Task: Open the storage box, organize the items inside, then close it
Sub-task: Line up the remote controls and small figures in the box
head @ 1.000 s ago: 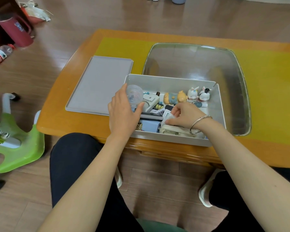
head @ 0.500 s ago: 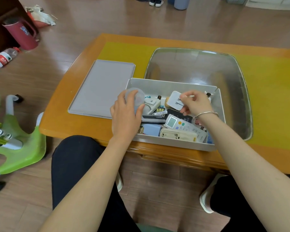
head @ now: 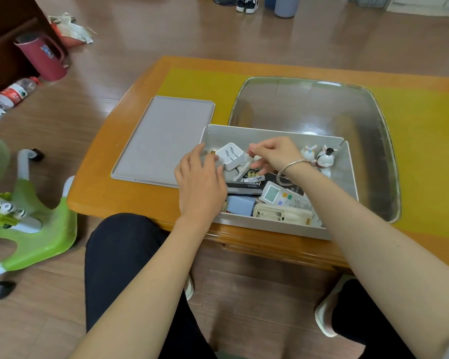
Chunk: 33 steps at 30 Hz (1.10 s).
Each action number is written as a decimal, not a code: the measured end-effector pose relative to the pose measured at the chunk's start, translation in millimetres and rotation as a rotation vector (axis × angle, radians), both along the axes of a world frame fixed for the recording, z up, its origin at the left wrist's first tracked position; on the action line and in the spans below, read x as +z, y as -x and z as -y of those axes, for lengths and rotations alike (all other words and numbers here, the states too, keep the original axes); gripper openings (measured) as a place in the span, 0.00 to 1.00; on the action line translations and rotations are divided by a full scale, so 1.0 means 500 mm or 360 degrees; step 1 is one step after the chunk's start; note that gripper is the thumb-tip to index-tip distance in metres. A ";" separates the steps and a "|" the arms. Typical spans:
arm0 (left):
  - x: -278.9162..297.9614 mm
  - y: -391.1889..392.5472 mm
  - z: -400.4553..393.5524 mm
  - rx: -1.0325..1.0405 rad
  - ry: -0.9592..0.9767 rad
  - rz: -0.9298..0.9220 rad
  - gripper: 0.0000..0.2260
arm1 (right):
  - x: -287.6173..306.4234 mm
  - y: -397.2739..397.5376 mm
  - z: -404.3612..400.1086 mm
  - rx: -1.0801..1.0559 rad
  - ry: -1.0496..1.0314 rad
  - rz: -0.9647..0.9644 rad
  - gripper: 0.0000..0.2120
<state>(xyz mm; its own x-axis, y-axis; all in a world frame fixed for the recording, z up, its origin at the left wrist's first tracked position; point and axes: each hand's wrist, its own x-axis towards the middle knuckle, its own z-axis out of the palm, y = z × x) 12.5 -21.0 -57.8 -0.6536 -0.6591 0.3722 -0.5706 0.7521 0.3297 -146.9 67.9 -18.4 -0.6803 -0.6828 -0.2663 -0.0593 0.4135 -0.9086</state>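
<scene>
Open grey storage box (head: 346, 161) at the near edge of the wooden table (head: 109, 193), lid (head: 163, 141) lying flat just to its left. Left hand (head: 201, 182) inside over the box's left end, fingers curled loosely, grip unclear. Right hand (head: 272, 154) inside, fingertips pinching something small beside the white charger (head: 230, 155); remotes (head: 283, 198) and figurines (head: 319, 155) in the box.

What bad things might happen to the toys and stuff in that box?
1. The storage box sits at the table's front edge, so a push from an arm might slide it off toward the floor.
2. The two little rabbit figures stand right beside the right hand's wrist and might get knocked over.
3. Both hands, the left hand too, crowd the same corner near the white charger, so small pieces might get jostled.
</scene>
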 end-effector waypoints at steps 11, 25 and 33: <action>0.005 0.000 0.003 -0.0166 0.0045 0.0020 0.16 | -0.009 0.071 -0.148 0.0471 -0.1046 -0.1095 0.06; -0.003 0.006 0.009 -0.0239 -0.0051 0.0238 0.15 | -0.050 0.066 -0.147 0.0586 -0.1134 -0.0967 0.14; -0.002 0.003 0.009 -0.0234 -0.0039 0.0227 0.13 | -0.018 0.062 -0.171 0.0478 -0.0780 -0.0871 0.10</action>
